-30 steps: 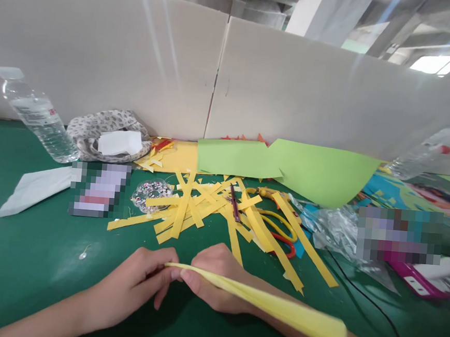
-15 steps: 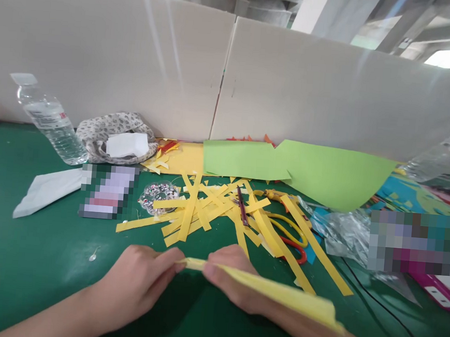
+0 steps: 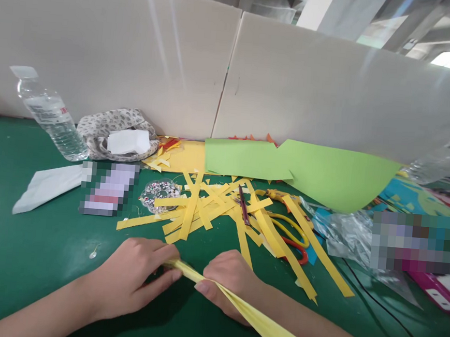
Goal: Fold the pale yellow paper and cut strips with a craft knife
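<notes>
A long pale yellow strip, folded or gathered narrow like crepe paper (image 3: 263, 319), runs between my two hands. My left hand (image 3: 139, 273) pinches its narrow end between thumb and fingers. Closed around the strip a short way along is my right hand (image 3: 233, 283), with the thumb lying near it. From there the strip widens and trails down to the lower right, over the right forearm. Just beyond both hands lies a loose pile of yellow paper strips (image 3: 191, 207), with a dark red pen-like tool (image 3: 244, 205) on top.
Scissors with yellow and red handles (image 3: 296, 252) lie partly under the strips. Green paper sheets (image 3: 337, 172) lean at the back. A clear round case (image 3: 158, 192), a water bottle (image 3: 52, 116), a spotted cloth pouch (image 3: 96, 127), plastic wrap (image 3: 348, 235) and a black cable (image 3: 385, 311) surround the work area.
The strip's free end has swung downward toward the bottom edge. My left hand has shifted slightly left and its thumb has dropped away from the fingers.
</notes>
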`<state>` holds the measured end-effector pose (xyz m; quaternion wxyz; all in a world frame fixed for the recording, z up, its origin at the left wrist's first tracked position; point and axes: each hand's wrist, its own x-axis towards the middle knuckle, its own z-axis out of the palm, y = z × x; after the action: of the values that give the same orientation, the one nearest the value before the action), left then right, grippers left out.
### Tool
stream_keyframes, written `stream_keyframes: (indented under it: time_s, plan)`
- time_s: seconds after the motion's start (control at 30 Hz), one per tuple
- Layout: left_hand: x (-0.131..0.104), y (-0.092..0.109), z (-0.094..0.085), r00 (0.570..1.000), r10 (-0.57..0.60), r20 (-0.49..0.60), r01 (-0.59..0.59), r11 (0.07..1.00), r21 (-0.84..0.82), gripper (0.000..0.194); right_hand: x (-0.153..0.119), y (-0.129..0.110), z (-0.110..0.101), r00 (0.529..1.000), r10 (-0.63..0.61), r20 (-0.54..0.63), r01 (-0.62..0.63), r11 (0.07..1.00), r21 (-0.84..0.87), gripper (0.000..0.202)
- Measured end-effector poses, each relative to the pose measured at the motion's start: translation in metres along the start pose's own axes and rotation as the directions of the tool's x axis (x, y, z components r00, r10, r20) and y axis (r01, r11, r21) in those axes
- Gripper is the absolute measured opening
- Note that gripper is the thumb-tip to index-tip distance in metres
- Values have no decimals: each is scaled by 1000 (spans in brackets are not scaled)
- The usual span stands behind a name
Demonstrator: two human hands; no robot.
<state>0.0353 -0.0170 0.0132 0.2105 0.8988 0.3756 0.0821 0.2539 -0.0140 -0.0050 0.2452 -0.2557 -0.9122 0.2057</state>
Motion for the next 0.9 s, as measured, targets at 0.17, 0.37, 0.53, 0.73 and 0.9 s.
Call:
stream_keyframes:
  time_s: [0.17,0.37,0.53,0.73,0.9]
  plan:
    - [-2,3,10,992,124,-10,-123,991,42,29,-2,2,1,999,27,23,-28,999,32,43]
    - [-1,-7,9,997,55,-53,-55,998,-5,27,-11,11,-10,940,337,-44,-298,878,374,54]
    - [3,-16,4,1000,4,10,-2,992,-125,29,-13,15,-12,857,512,-60,-390,720,574,60]
    - [2,-30,-1,1000,-11,1,11,976,-218,31,-11,18,-12,709,672,-216,-435,657,615,62]
    - [2,-29,-4,999,-35,16,38,964,-263,32,-8,18,-12,700,643,-309,-333,677,656,68]
